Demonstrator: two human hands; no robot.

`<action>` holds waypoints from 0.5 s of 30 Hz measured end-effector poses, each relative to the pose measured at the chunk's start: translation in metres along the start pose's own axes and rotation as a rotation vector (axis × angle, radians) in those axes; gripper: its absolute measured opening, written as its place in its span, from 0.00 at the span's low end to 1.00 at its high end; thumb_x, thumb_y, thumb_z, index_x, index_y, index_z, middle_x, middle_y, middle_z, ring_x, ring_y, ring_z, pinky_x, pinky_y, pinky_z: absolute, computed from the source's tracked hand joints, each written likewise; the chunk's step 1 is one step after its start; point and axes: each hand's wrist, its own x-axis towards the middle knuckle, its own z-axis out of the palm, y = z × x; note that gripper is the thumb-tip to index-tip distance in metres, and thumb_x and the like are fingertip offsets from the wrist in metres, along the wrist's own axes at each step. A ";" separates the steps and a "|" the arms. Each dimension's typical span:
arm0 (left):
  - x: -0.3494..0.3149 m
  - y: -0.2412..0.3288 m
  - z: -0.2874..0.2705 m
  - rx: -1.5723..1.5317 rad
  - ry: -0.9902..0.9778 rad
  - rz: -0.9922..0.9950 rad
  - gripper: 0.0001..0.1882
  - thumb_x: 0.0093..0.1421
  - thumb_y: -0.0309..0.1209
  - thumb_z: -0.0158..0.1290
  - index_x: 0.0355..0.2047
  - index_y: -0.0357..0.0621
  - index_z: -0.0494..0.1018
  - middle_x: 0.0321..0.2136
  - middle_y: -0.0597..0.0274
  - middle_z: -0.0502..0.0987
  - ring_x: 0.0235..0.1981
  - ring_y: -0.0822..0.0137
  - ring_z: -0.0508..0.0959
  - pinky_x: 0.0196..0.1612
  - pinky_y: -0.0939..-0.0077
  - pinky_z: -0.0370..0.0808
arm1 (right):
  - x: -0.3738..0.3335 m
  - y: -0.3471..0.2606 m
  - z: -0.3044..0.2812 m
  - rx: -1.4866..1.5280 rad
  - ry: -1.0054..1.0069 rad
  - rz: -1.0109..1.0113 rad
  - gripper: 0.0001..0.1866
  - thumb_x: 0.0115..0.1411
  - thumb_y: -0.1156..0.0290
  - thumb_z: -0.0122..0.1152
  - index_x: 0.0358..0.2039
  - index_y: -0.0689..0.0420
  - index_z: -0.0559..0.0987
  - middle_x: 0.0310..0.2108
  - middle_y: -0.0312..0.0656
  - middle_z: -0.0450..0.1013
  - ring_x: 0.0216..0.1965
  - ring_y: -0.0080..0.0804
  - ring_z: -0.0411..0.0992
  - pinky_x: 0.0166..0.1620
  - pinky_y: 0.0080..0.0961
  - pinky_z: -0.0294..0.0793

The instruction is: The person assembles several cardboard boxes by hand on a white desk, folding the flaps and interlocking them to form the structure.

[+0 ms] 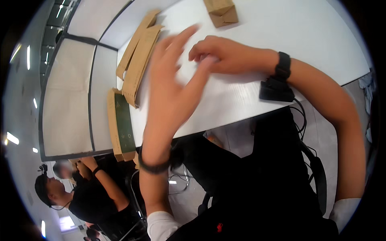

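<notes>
Left hand is spread, blurry, holding nothing I can see; right hand is curled, contents unclear. I'd steady both above the white surface.

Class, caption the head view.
Spread bare left hand and curled bare right hand over a white table near brown cardboard packaging.

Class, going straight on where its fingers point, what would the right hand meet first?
Most likely the left hand, directly in line; depth is unclear, so the right hand might pass beneath.
</notes>
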 end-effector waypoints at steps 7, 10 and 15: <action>0.171 -0.030 0.101 0.655 -0.067 -0.222 0.45 0.52 0.54 0.62 0.60 0.32 0.64 0.53 0.36 0.75 0.49 0.46 0.81 0.51 0.55 0.79 | 0.002 0.018 0.003 0.068 0.090 -0.036 0.13 0.52 0.79 0.66 0.39 0.62 0.75 0.36 0.48 0.77 0.40 0.48 0.75 0.48 0.37 0.74; 0.165 -0.042 0.075 0.332 -0.101 -0.383 0.42 0.52 0.49 0.61 0.56 0.29 0.60 0.43 0.40 0.81 0.41 0.50 0.84 0.46 0.59 0.80 | 0.010 0.008 0.000 0.310 0.042 0.225 0.14 0.57 0.76 0.62 0.45 0.60 0.80 0.43 0.48 0.80 0.47 0.43 0.78 0.49 0.39 0.77; 0.073 -0.003 -0.027 -0.029 0.187 -0.223 0.39 0.51 0.44 0.67 0.55 0.36 0.62 0.40 0.45 0.80 0.39 0.58 0.83 0.38 0.69 0.79 | 0.004 -0.003 -0.002 0.135 -0.082 0.085 0.15 0.62 0.76 0.58 0.50 0.56 0.78 0.48 0.42 0.76 0.54 0.36 0.71 0.57 0.35 0.77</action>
